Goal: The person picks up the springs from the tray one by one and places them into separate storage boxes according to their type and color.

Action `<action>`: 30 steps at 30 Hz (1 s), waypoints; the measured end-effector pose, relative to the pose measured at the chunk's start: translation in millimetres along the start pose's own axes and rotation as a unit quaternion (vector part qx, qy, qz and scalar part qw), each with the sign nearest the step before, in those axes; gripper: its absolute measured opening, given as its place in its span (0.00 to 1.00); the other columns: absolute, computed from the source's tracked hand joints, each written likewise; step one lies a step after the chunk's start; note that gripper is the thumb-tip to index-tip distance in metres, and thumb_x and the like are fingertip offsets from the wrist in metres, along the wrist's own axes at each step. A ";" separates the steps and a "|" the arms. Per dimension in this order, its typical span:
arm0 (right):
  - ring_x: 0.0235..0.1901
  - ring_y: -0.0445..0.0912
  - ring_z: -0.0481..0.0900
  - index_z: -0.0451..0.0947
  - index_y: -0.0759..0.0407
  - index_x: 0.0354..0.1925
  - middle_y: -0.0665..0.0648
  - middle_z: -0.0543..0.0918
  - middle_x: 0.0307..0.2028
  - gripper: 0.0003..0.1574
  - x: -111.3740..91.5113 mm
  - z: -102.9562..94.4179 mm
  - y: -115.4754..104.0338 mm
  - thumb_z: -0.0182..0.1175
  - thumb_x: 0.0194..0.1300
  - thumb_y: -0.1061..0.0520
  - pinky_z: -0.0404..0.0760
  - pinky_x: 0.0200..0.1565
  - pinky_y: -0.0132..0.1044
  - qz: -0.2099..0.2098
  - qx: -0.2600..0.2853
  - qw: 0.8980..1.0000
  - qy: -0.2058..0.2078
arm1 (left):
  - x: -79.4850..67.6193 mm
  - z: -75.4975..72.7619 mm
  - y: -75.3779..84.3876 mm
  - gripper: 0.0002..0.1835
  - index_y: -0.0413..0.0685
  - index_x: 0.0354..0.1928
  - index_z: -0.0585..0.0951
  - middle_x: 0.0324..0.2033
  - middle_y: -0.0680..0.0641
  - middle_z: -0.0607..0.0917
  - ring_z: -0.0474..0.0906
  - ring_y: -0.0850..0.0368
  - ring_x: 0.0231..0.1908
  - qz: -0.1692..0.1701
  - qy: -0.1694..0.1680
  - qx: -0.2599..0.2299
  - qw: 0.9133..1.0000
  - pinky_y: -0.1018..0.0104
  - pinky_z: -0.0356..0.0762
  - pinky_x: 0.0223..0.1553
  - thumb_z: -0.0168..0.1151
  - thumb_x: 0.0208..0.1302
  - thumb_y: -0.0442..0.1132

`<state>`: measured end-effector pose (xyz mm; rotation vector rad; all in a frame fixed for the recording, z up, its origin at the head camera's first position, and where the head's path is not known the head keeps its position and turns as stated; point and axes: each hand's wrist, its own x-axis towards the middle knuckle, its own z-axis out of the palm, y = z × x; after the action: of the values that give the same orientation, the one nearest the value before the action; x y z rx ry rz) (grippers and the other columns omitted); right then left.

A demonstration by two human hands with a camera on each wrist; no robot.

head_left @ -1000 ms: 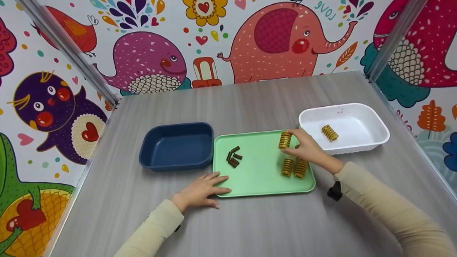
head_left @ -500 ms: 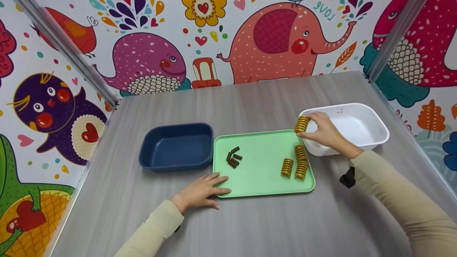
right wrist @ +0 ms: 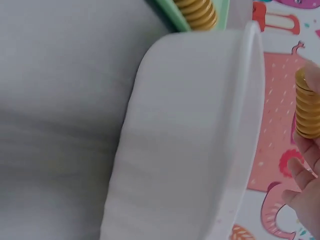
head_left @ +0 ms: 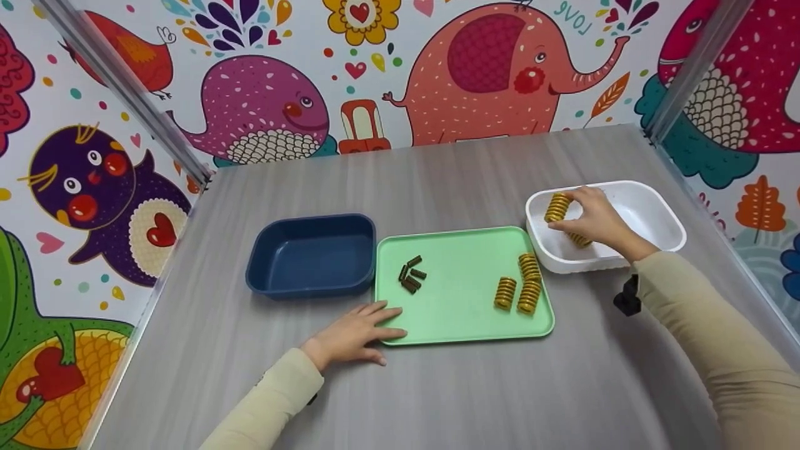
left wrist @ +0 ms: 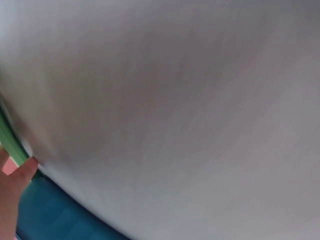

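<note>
Pinching a gold ribbed cylinder [head_left: 557, 208] end to end between the thumb and fingertips of the right hand [head_left: 594, 219], over the left part of a white bin [head_left: 650, 212]. Pointing its long axis mostly up the head view, with the far end tipped slightly to the right. Showing a shiny surface of close, rounded rings, like a tight coil. Partly hiding a second gold coil [head_left: 580, 240] in the bin behind the hand. Resting the left hand [head_left: 350, 334], fingers straight and spread, on the near left corner of a green tray [head_left: 450, 319]. Displaying three more gold coils [head_left: 505, 293] on the tray's right side, small dark brown ribbed pieces [head_left: 419, 274] toward its left, and a navy bin [head_left: 312, 256] just beside.
</note>
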<state>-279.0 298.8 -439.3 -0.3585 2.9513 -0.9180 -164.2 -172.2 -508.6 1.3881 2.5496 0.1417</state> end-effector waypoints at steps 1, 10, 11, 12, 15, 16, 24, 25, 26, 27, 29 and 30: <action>0.57 0.65 0.58 0.66 0.74 0.56 0.74 0.68 0.54 0.46 0.9 0.7 3.0 0.68 0.50 0.45 0.55 0.59 0.62 -0.004 -0.001 1.000 -0.001 | -0.1 -0.1 0.2 0.34 0.67 0.64 0.66 0.69 0.50 0.57 0.50 0.45 0.68 -0.001 0.000 -0.003 1.000 0.47 0.56 0.63 0.56 0.54 0.61; 0.48 0.65 0.68 0.67 0.79 0.53 0.74 0.72 0.46 0.42 6.3 9.4 27.5 0.70 0.48 0.52 0.64 0.52 0.58 -0.021 -0.006 0.999 -0.038 | -0.2 -2.5 1.7 0.34 0.68 0.65 0.66 0.69 0.50 0.57 0.49 0.46 0.68 -0.009 -0.006 -0.009 1.000 0.47 0.56 0.63 0.56 0.54 0.61; 0.48 0.64 0.68 0.67 0.79 0.53 0.74 0.72 0.46 0.43 6.8 9.8 29.0 0.70 0.48 0.52 0.65 0.52 0.57 -0.018 -0.008 0.999 -0.043 | -0.2 -2.3 1.7 0.34 0.68 0.65 0.66 0.69 0.50 0.57 0.50 0.46 0.68 -0.009 -0.006 -0.007 1.000 0.47 0.56 0.63 0.56 0.54 0.61; 0.48 0.64 0.68 0.67 0.79 0.53 0.74 0.72 0.47 0.43 7.3 10.2 30.3 0.70 0.48 0.51 0.65 0.52 0.57 -0.015 -0.009 0.999 -0.050 | -0.3 -2.3 1.6 0.34 0.68 0.65 0.66 0.69 0.50 0.56 0.49 0.46 0.68 -0.009 -0.007 -0.007 1.000 0.47 0.56 0.63 0.56 0.54 0.61; 0.47 0.62 0.69 0.67 0.79 0.54 0.73 0.73 0.47 0.44 9.0 11.0 32.6 0.71 0.48 0.51 0.66 0.51 0.56 -0.018 -0.011 0.997 -0.069 | -0.7 -1.7 1.4 0.34 0.68 0.65 0.66 0.69 0.50 0.56 0.49 0.45 0.68 -0.009 -0.008 -0.008 1.000 0.47 0.56 0.63 0.56 0.54 0.61; 0.47 0.62 0.69 0.67 0.79 0.54 0.73 0.73 0.47 0.44 9.8 11.4 33.4 0.71 0.48 0.51 0.66 0.51 0.55 -0.021 -0.013 0.997 -0.075 | -0.7 -1.5 1.2 0.34 0.68 0.65 0.65 0.69 0.50 0.56 0.49 0.45 0.68 -0.009 -0.008 -0.006 1.000 0.47 0.56 0.63 0.56 0.54 0.61; 0.46 0.61 0.71 0.68 0.78 0.53 0.72 0.74 0.46 0.43 16.9 14.3 36.7 0.71 0.46 0.53 0.67 0.51 0.54 -0.042 -0.033 0.993 -0.101 | -0.7 1.1 -1.2 0.34 0.68 0.65 0.65 0.69 0.50 0.57 0.50 0.45 0.68 -0.001 0.002 0.003 1.000 0.47 0.57 0.62 0.55 0.54 0.62; 0.45 0.60 0.71 0.68 0.78 0.53 0.72 0.74 0.46 0.43 17.3 14.6 36.7 0.71 0.46 0.53 0.67 0.51 0.54 -0.039 -0.033 0.993 -0.106 | -0.6 1.4 -1.5 0.34 0.68 0.65 0.65 0.69 0.50 0.57 0.50 0.45 0.68 0.000 0.002 0.005 1.000 0.47 0.57 0.62 0.55 0.54 0.62; 0.43 0.59 0.71 0.68 0.78 0.53 0.72 0.74 0.46 0.43 17.5 14.9 36.4 0.71 0.46 0.53 0.69 0.49 0.52 -0.033 -0.031 0.993 -0.113 | -0.5 1.7 -1.6 0.34 0.68 0.65 0.65 0.69 0.50 0.57 0.50 0.45 0.68 0.001 0.002 0.007 1.000 0.47 0.57 0.62 0.55 0.54 0.62; 0.43 0.58 0.72 0.68 0.78 0.53 0.71 0.74 0.46 0.43 17.7 15.3 36.3 0.71 0.46 0.53 0.70 0.48 0.51 -0.031 -0.033 0.992 -0.117 | -0.3 2.0 -1.7 0.34 0.68 0.65 0.65 0.69 0.50 0.57 0.50 0.45 0.68 0.002 0.002 0.009 1.000 0.47 0.57 0.62 0.55 0.54 0.62; 0.40 0.57 0.72 0.68 0.78 0.52 0.71 0.75 0.44 0.43 17.8 16.6 35.7 0.72 0.45 0.54 0.70 0.46 0.50 -0.039 -0.041 0.991 -0.122 | -0.1 2.0 -1.5 0.34 0.69 0.65 0.65 0.69 0.50 0.57 0.50 0.45 0.68 0.000 0.000 0.010 1.000 0.47 0.57 0.62 0.54 0.54 0.62; 0.39 0.56 0.72 0.69 0.78 0.51 0.70 0.76 0.43 0.42 18.0 17.6 36.0 0.72 0.44 0.54 0.71 0.45 0.49 -0.046 -0.045 0.990 -0.122 | -0.1 1.7 -1.0 0.34 0.69 0.65 0.65 0.69 0.50 0.57 0.50 0.45 0.68 -0.002 -0.002 0.003 1.000 0.47 0.56 0.62 0.55 0.54 0.62</action>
<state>-302.3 313.7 -473.3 -0.5700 2.7757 -0.6939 -164.5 -172.9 -510.4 1.3838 2.5525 0.1294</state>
